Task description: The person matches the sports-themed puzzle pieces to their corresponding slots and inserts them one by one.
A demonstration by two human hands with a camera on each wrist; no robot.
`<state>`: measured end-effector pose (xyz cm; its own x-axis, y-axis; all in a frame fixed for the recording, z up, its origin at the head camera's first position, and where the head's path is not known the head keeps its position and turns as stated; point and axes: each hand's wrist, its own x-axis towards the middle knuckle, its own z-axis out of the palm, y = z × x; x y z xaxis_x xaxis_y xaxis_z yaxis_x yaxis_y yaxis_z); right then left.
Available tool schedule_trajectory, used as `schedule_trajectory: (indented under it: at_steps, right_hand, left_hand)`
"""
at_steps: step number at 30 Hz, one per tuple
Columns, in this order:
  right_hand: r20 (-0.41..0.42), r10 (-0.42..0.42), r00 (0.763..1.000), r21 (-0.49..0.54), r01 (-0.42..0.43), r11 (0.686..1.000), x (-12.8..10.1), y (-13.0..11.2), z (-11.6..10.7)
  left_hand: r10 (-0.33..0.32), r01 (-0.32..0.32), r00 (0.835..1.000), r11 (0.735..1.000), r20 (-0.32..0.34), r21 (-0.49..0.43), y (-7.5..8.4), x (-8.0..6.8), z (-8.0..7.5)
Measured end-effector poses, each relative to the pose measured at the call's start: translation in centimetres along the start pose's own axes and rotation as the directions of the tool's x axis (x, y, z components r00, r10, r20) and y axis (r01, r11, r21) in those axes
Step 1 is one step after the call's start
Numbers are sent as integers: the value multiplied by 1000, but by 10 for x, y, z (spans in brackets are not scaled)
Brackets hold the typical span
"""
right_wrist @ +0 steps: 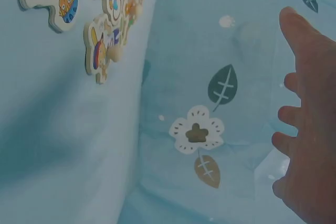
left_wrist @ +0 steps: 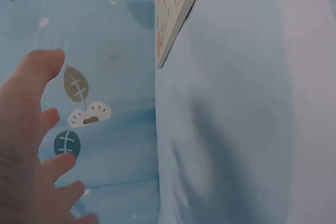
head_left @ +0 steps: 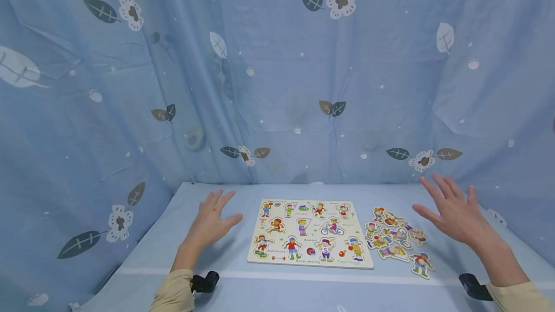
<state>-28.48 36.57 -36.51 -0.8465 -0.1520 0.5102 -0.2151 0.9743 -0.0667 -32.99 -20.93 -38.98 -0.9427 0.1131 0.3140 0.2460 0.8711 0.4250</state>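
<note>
Hovering above table (head_left: 143,254): left hand (head_left: 210,223), fingers spread, released, grasping nothing. Right hand (head_left: 453,211) likewise raised, fingers splayed, released. Puzzle board (head_left: 309,232) lies flat between both hands, just right of left fingers. Loose puzzle pieces (head_left: 396,240) heaped just left of right fingers, beside board. Table covered in pale blue cloth; blue curtain (head_left: 277,76) with leaf-and-flower print behind. Board print partly readable: "Skateboard", "Roller-skating", "Baseball".

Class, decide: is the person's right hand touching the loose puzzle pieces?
Apart. The head view shows the right hand open, raised right of the loose puzzle pieces, blue cloth visible between.
</note>
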Motion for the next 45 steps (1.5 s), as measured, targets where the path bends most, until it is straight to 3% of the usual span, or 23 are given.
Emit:
schedule_trajectory:
  at_steps: [4, 10, 16, 23, 34, 41, 45]
  right_hand:
    - [22, -9, 1000, 8, 9, 1000, 3, -8, 2]
    - [91, -11, 996, 7, 10, 1000, 4, -20, 4]
    - [181, 4, 983, 4, -5, 1000, 3, -32, 7]
    - [255, -9, 967, -1, 9, 1000, 2, -47, 16]
    - [370, -18, 929, 92, -17, 996, 6, -67, 28]
    - [437, -50, 898, 103, 6, 995, 4, -79, 43]
    - [443, -31, 896, 95, -13, 995, 5, -82, 48]
  left_hand:
    - [-42, 56, 993, 991, 114, -124, 1, -1, 2]
    - [-27, 72, 975, 977, 219, -202, -1, 0, 11]
    - [-26, 93, 945, 977, 327, -191, 2, -3, 19]
    - [-22, 90, 895, 987, 446, -132, 8, -8, 20]
    - [-31, 37, 855, 999, 518, 0, 7, -8, 23]
    - [-32, 23, 847, 999, 530, 24, 6, -10, 24]
    - [-42, 24, 846, 999, 532, 42, 8, -10, 24]
